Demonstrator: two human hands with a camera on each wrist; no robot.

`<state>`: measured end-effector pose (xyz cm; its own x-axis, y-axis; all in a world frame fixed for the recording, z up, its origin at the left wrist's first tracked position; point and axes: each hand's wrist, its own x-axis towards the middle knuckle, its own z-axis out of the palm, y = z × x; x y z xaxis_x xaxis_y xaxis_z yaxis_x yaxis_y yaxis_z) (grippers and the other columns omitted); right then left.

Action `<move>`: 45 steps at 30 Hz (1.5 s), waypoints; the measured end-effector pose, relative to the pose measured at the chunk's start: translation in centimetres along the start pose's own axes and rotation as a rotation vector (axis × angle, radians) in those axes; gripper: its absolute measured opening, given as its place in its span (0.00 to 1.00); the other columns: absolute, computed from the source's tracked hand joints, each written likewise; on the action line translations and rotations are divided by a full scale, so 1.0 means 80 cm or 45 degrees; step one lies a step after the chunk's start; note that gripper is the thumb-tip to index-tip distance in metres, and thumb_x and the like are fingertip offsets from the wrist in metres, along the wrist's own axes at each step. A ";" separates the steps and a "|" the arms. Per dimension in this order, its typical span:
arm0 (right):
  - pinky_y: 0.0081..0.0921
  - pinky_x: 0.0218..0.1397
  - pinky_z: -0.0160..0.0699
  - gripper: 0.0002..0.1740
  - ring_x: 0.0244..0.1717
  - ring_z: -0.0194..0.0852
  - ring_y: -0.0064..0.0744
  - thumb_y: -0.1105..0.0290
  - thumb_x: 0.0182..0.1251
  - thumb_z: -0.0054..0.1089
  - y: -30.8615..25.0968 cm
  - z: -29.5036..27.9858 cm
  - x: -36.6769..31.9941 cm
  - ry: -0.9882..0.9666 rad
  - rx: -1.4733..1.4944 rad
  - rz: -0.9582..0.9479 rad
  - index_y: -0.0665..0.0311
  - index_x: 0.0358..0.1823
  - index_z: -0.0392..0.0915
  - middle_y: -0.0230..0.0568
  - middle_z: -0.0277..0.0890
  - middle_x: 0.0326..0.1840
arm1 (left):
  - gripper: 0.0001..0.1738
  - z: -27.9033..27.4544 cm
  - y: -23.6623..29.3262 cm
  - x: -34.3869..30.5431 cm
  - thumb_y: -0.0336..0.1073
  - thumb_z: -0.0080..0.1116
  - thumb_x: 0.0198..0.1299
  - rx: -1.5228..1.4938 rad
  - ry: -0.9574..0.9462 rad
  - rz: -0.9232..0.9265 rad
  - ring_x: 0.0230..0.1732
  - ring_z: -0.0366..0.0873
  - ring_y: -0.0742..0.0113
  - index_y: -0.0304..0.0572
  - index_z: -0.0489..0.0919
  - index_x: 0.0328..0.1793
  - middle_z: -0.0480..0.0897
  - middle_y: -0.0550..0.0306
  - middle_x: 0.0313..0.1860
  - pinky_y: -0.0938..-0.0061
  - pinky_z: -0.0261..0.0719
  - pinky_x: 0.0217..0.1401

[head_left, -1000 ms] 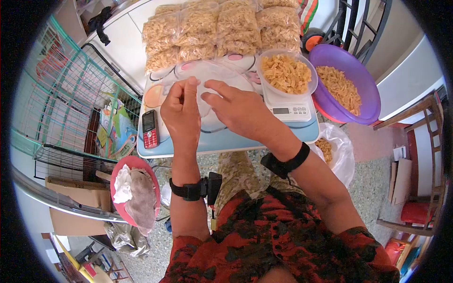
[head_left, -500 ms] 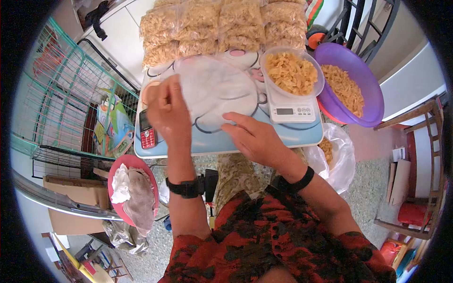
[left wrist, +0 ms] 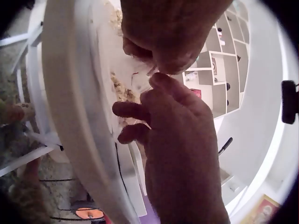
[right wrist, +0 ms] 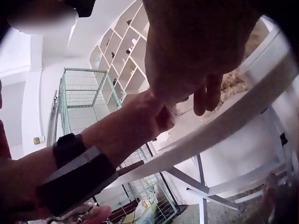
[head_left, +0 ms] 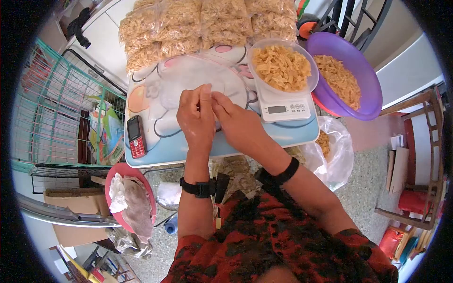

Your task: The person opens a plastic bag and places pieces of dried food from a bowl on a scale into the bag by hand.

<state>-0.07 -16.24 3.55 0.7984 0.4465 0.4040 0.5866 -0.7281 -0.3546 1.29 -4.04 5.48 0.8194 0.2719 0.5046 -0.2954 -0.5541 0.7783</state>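
In the head view, the left hand and right hand meet fingertip to fingertip over the table, at the near part of a thin clear bag. The left thumb and curled fingers pinch its edge. The right thumb and index finger pinch at the same spot; its other fingers are partly extended in the left wrist view, where the right hand is below the left hand. In the right wrist view, the right hand covers part of the left hand.
Filled bags stand in rows at the table's back. Right of the hands, a tub of yellow pieces sits on a white scale, beside a purple basin. A red phone lies at the left edge.
The hands were close together, moved apart, and have met again at the fingertips. Since half a second ago, the left hand has moved right and the right hand up and left.
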 end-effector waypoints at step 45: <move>0.35 0.56 0.75 0.30 0.49 0.75 0.48 0.82 0.59 0.52 0.011 -0.019 -0.075 0.474 0.534 0.045 0.61 0.66 0.65 0.55 0.59 0.67 | 0.11 0.000 0.036 -0.036 0.37 0.61 0.66 -0.339 0.000 -0.419 0.17 0.59 0.85 0.35 0.80 0.40 0.71 0.70 0.20 0.82 0.54 0.18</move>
<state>-4.58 -20.35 2.08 0.7614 0.1562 0.6291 0.6246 -0.4364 -0.6476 -1.92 -6.42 6.23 0.8911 0.4007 0.2131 -0.1346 -0.2152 0.9672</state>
